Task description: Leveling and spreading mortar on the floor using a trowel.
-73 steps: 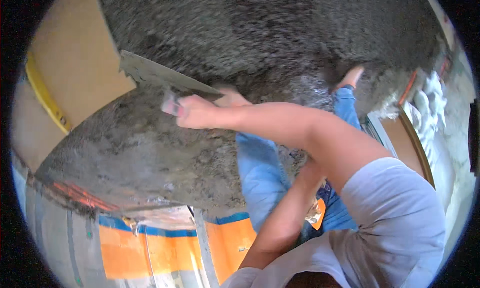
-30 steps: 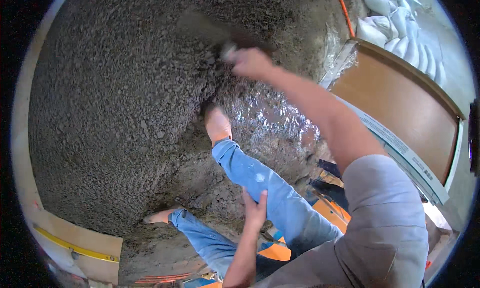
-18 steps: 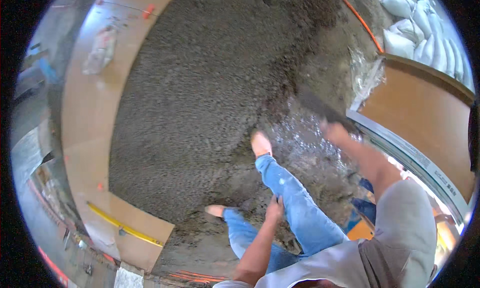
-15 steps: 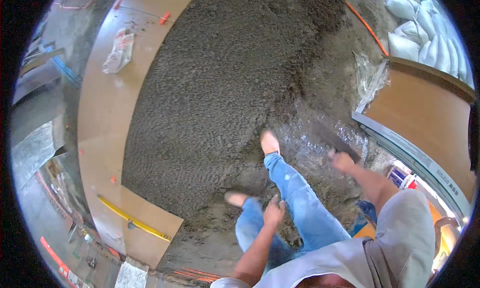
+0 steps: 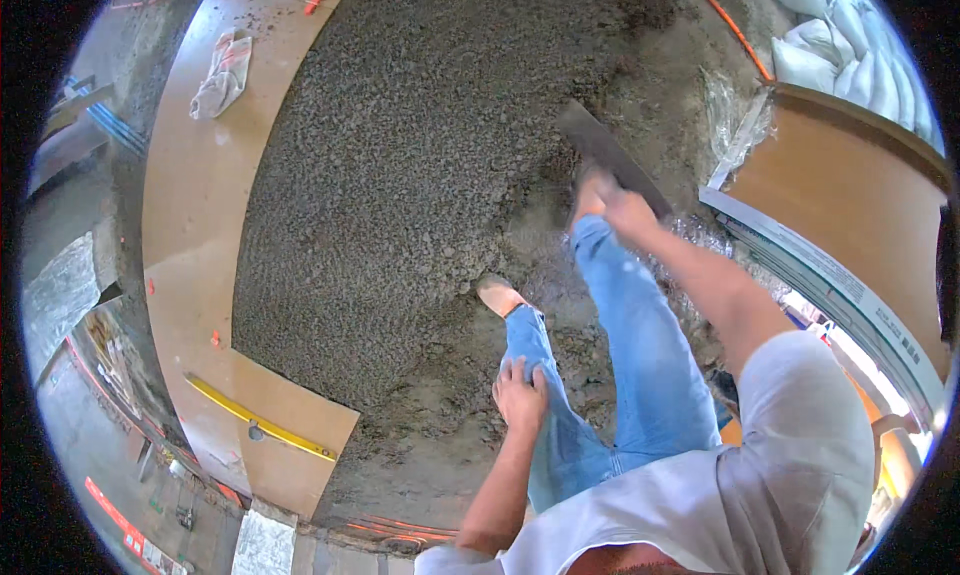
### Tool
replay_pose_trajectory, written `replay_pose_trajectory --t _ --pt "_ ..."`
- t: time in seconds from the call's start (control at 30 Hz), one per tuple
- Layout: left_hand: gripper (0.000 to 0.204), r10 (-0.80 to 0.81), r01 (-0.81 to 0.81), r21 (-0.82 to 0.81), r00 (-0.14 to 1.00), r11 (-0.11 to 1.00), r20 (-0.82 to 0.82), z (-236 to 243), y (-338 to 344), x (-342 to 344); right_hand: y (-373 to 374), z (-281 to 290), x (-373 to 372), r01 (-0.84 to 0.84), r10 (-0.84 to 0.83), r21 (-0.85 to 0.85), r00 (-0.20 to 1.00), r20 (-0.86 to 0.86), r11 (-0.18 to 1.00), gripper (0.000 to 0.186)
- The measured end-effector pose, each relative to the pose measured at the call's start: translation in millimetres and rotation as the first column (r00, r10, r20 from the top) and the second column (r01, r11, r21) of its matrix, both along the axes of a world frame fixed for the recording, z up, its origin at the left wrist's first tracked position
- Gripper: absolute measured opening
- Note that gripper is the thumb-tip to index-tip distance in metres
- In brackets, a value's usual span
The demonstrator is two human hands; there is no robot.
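Observation:
My right hand (image 5: 632,217) is closed round the handle of a long, flat steel trowel (image 5: 632,167). The blade slants over the boundary between the rough grey mortar bed (image 5: 400,165) and a smoother wet patch beside it. Just left of that hand, partly hidden by it, is my right foot (image 5: 590,190). My left hand (image 5: 520,395) lies with its fingers spread on my left leg, near the knee, holding nothing. In front of that knee my left foot (image 5: 498,297) stands at the edge of the mortar.
Along the left of the mortar run large tan slabs (image 5: 195,235), bearing a yellow spirit level (image 5: 258,417), a crumpled white bag (image 5: 222,75) and small orange pieces. To the right are a brown-topped stack (image 5: 840,195) and several white sacks (image 5: 805,67). Behind them lies an orange strip (image 5: 735,30).
My right hand has swung the trowel forward and left, away from the shiny wet patch. My left hand has settled on my leg, and both feet have moved forward.

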State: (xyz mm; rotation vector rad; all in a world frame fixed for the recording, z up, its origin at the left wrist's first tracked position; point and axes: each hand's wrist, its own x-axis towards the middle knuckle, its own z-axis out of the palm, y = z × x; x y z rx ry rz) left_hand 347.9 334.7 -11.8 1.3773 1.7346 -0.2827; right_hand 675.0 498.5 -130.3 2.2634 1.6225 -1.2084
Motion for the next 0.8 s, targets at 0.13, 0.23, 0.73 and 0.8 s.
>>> replay_pose_trajectory --t 0.13,0.23,0.73,0.8 --pt "0.038 0.077 -0.077 0.039 0.997 0.996 0.016 -3.6 21.5 31.8 128.1 -98.3 -49.2 -0.25 0.261 0.098 0.959 -0.115 0.963 0.036" --pt "0.036 0.096 -0.095 0.035 0.994 0.995 -0.048 -9.1 34.6 55.3 195.6 -137.7 -96.3 -0.234 0.234 0.028 0.942 -0.241 0.972 0.032" --pt "0.035 0.425 -0.426 -0.019 0.904 0.904 -0.057 12.5 75.1 190.9 178.4 -115.7 198.3 -0.047 0.035 -0.131 0.995 -0.088 0.99 0.031" --pt "0.035 0.547 -0.548 -0.024 0.836 0.836 -0.036 31.2 99.2 187.3 106.5 -85.4 223.7 -0.088 0.025 -0.211 0.959 -0.283 0.974 0.032"
